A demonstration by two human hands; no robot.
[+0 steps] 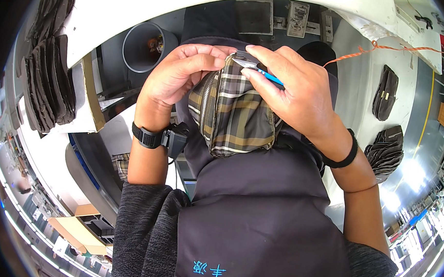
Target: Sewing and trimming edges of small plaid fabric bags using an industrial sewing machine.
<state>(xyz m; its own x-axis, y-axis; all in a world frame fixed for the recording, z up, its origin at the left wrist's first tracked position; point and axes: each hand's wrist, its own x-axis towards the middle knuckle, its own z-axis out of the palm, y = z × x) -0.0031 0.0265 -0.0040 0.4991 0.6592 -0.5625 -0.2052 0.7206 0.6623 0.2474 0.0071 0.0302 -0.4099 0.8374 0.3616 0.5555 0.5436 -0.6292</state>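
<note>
Dark apron cloth [256, 233] fills the lower centre of the frame, bearing blue stitched characters near its lower edge. Above it, at upper centre, a plaid zippered pouch [244, 114] sits over the wearer's lap. The left hand [178, 71] pinches the pouch's top edge between thumb and fingers. The right hand [297, 87] holds a blue-handled tool [270, 76] in a narrow grip, its pointed metal tip at that same edge (whether its blades are parted cannot be told).

White tabletop [139, 1] curves across the top of the frame, bent by the lens. A grey bin [135, 45] stands at upper left, small items visible inside. Dark layered pieces [48, 82] are stacked at far left; two further dark stacks [386, 93] lie on a pale surface [353, 60] at right. An orange cord [362, 50] crosses the upper right. Beyond, the grey floor [412, 141] carries a yellow line [429, 112] and bright reflections. An open cardboard box [74, 231] occupies the lower left.
</note>
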